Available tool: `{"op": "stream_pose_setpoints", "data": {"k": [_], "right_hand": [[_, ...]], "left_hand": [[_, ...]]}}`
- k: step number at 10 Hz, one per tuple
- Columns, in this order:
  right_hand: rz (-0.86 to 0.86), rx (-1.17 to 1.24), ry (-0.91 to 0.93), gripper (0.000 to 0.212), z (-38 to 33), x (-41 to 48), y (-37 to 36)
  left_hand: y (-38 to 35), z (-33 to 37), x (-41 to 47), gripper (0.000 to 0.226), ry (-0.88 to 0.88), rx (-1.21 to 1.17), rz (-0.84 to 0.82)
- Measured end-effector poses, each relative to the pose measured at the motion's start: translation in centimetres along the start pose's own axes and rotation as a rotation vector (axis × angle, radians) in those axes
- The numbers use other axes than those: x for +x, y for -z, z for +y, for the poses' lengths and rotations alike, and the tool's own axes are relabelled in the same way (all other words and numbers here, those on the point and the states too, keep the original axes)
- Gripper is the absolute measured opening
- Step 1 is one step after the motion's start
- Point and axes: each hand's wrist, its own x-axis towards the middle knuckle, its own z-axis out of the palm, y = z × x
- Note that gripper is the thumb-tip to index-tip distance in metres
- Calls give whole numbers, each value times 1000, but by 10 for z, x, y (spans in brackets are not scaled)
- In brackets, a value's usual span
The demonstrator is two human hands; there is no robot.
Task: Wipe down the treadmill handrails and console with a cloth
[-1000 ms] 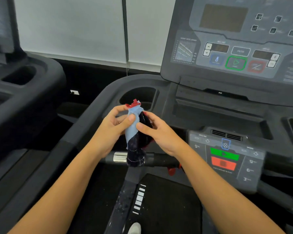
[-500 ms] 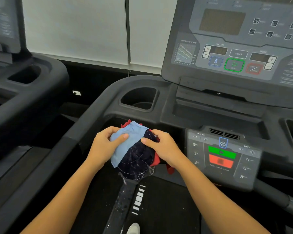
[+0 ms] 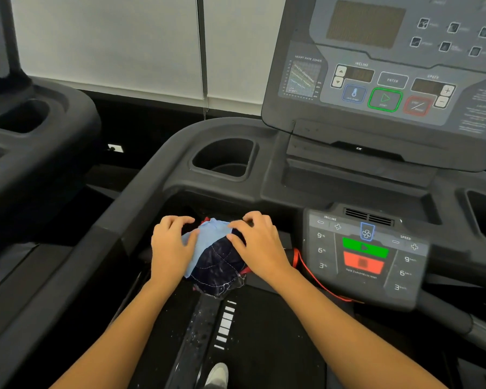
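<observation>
a dark treadmill fills the view, its upright console (image 3: 376, 80) at top right, a smaller button panel (image 3: 365, 256) below it, and a curved handrail (image 3: 101, 242) on the left. low in the middle, a bunched cloth (image 3: 216, 262), light blue and navy, drapes over something hidden, probably the front grip bar, ready for rubbing. the left hand (image 3: 170, 248) and right hand (image 3: 260, 245) clasp it from either side, fingers curled over its far edge, thumbs pressing its near face.

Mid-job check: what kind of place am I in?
Most likely a gym: a treadmill console with incline and speed keys, a second machine alongside on the left, and a red safety cord.
</observation>
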Motion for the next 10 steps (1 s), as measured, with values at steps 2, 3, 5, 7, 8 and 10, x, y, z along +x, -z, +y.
{"op": "stream_pose_setpoints", "data": {"k": [2,3,5,7,8,10], "right_hand": [[-206,-23,206,71,1,-3,-1],[-299,-82,229,83,4,-3,0],[-331,-129,210,74,-1,-2,0],[-308,-124,193,77,-1,-4,-2],[-309,-41,172,93,-2,-6,6],[-187,215,25,70,-11,-5,45]], "left_hand": [[-9,7,-5,37,-427,52,-198],[-11,4,-10,54,-526,176,-236],[-10,-1,-10,60,-563,279,-261],[-8,1,-8,52,-513,182,-243],[-8,7,-3,44,-503,123,-243],[-7,30,22,41,-536,12,-218]]}}
